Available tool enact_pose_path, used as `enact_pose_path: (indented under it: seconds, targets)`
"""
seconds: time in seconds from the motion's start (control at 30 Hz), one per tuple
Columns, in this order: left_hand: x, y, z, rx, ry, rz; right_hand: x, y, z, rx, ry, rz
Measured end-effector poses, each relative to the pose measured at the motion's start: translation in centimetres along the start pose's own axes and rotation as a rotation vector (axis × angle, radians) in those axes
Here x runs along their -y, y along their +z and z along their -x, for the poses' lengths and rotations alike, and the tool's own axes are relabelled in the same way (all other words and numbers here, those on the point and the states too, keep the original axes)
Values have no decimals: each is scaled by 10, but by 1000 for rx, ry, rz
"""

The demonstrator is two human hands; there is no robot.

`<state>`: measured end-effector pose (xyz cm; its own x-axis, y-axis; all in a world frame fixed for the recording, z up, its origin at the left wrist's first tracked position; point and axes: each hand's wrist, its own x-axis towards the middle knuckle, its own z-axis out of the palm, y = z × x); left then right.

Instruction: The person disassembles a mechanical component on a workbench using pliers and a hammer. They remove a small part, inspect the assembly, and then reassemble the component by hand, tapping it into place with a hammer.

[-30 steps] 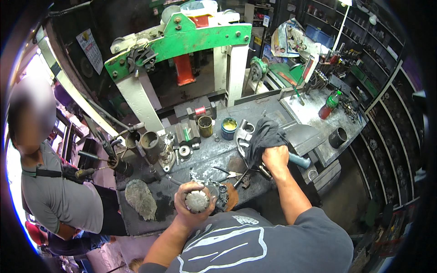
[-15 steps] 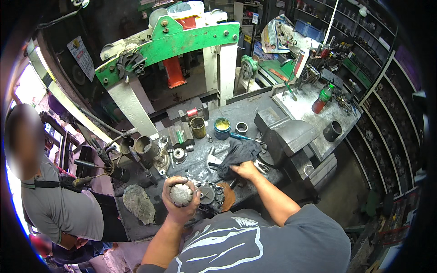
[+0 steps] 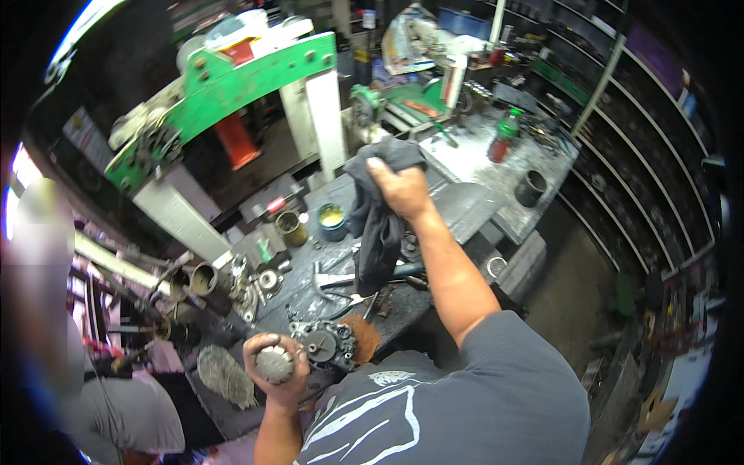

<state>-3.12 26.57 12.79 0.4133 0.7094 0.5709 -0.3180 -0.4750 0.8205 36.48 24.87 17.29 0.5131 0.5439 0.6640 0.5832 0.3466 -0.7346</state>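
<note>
The left hand (image 3: 277, 370) closed around a grey metal part (image 3: 274, 363), mostly hiding it. The right hand (image 3: 399, 188) gripped a dark rag (image 3: 377, 225) above a small yellow-topped tin (image 3: 332, 220).

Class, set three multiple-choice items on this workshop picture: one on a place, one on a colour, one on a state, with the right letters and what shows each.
1. Where is the small round tin of yellowish paste?
A. on the dark bench, left of the hanging rag
B. on the floor
C. in the left hand

2. What colour is the press frame's top beam?
A. blue
B. green
C. yellow

3. What is the right hand doing?
A. lying flat on the bench
B. hanging empty
C. holding a dark rag up

Answers: 1 A, it stands on the bench; 2 B, the beam is bright green; 3 C, fingers grip the rag, which hangs down. The left hand grips a grey metal part.
</note>
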Motion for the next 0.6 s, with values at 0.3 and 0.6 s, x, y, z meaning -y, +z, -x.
enact_pose_path:
  seconds: [0.3,0.6]
  targets:
    - [2,0,0,-3,14,-3,-41,47,102,836,495,899]
    - [-4,6,-9,-44,-48,96,-138,114,217,875,109,993]
